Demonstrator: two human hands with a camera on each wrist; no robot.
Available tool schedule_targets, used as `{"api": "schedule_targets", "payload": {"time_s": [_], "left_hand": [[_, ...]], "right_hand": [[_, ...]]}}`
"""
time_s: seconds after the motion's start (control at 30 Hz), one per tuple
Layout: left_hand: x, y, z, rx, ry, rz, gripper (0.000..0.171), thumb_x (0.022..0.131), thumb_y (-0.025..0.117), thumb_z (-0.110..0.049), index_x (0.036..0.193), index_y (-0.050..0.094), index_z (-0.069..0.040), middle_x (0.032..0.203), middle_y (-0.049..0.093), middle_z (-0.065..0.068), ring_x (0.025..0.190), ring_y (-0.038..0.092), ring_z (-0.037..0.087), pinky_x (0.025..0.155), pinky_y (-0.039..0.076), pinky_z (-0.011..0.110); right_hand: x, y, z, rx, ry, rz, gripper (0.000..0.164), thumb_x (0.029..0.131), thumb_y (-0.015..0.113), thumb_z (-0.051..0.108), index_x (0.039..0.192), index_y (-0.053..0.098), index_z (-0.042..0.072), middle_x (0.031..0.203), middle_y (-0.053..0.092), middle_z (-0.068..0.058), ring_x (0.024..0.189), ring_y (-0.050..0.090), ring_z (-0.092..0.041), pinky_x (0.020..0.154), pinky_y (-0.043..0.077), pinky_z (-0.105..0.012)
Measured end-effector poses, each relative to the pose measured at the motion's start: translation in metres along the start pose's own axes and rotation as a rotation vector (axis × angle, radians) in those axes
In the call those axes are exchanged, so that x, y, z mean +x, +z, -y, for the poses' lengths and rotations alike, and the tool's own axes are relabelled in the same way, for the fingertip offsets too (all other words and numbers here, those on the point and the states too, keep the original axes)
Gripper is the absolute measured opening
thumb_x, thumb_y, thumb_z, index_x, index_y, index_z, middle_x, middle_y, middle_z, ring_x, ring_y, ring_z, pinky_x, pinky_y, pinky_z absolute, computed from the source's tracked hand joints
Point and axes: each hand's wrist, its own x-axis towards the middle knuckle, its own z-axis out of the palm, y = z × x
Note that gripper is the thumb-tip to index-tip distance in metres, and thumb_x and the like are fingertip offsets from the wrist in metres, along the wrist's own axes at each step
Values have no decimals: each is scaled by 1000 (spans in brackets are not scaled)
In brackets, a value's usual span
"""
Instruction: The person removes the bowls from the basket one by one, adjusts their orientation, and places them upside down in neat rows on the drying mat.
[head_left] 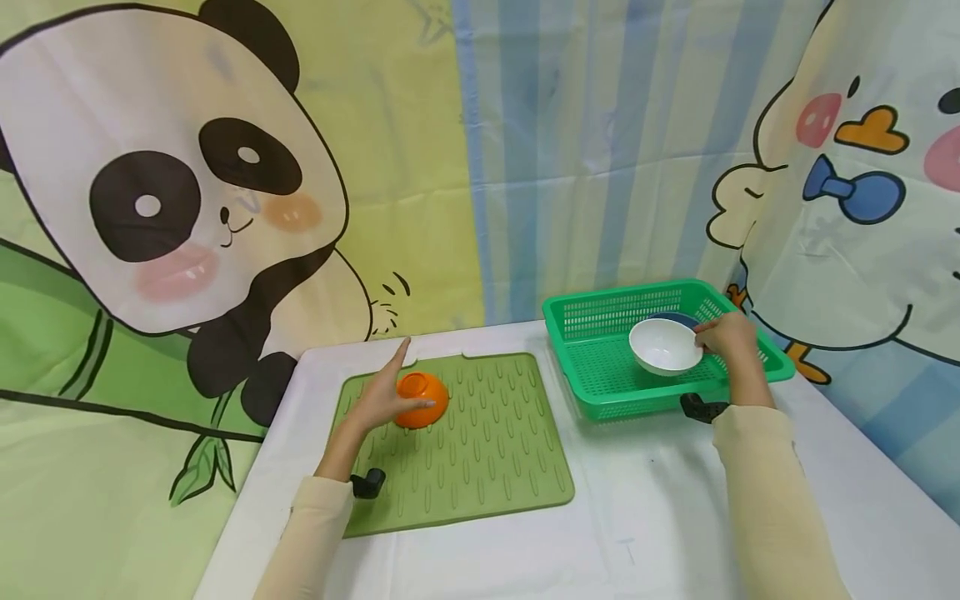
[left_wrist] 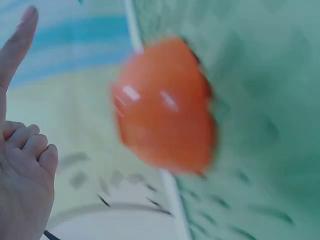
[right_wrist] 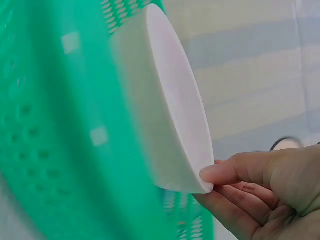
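In the head view my right hand [head_left: 729,337] pinches the rim of a white bowl [head_left: 663,346] over the green basket [head_left: 592,400]. The right wrist view shows the thumb and fingers on the edge of the tilted bowl [right_wrist: 182,100]. My left hand [head_left: 381,400] is by an overturned orange bowl [head_left: 429,412] on the green mat [head_left: 495,442]. In the left wrist view a gap shows between the hand [left_wrist: 25,175] and the blurred orange bowl [left_wrist: 165,110]; one finger points straight while several others curl, holding nothing.
Part of a dark blue dish [head_left: 678,317] shows in the basket behind the white bowl. The mat and basket stand side by side on a white-covered table [head_left: 600,533]. A printed curtain [head_left: 555,167] hangs behind.
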Motion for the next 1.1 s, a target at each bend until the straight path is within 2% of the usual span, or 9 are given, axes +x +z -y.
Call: {"api": "schedule_targets", "payload": {"time_s": [0.17,0.33,0.43,0.53,0.6,0.67,0.77,0.87,1.1], "left_hand": [[11,21,-50,-39,144,-36,101,74,78,-35,149,13,-22,151,21,6,134,27,28,103,29,50],[24,55,-94,-146,276,-19,94,75,76,-32,148,19,-18,149,27,2,133,30,18,104,32,41],[32,74,-115,-185,302,-8,98,73,79,-31,149,17,-18,150,25,-1,133,30,15,104,32,37],[40,91,-130,-231,317,-18,105,71,81,-31,149,12,-20,151,20,-4,134,27,15,105,31,35],[40,93,-144,-268,317,-33,108,68,83,-24,149,12,-15,152,19,1,135,26,19,105,30,37],[42,97,-151,-305,321,-52,111,66,84,-20,149,11,-11,152,19,5,136,25,22,105,31,41],[40,94,-165,-371,323,-60,110,64,85,-9,147,13,-1,149,22,16,134,27,30,104,31,47],[40,95,-169,-408,331,-68,109,64,85,-6,146,14,2,146,26,20,132,31,32,104,32,44],[40,96,-167,-419,305,-118,103,66,83,-6,144,17,4,143,30,21,126,38,32,102,35,35]], "right_hand": [[-15,0,25,5,-121,-4,29,75,66,1,102,67,-10,67,68,-11,59,64,-18,51,49,-28],[-38,8,59,61,-197,37,27,76,67,-1,102,68,-9,89,67,-23,61,65,-16,53,52,-28],[-52,16,80,54,-229,87,24,79,67,1,102,69,-7,98,65,-26,67,65,-19,56,54,-29],[-63,25,99,34,-244,133,23,80,67,2,102,69,-4,100,65,-25,72,65,-21,58,54,-28],[-69,30,110,26,-249,164,23,80,67,3,102,70,-3,101,65,-24,73,65,-20,59,54,-28],[-76,34,120,25,-262,187,23,80,67,3,102,69,-3,101,65,-24,74,65,-21,61,55,-28],[-83,41,130,19,-286,209,22,81,67,2,102,70,-3,100,65,-22,76,66,-22,63,55,-30],[-89,48,136,16,-304,220,21,81,67,1,101,70,-3,99,66,-22,76,66,-23,63,55,-30],[-96,56,142,30,-298,243,21,80,69,1,100,71,-2,97,67,-20,75,66,-22,62,55,-29]]}}
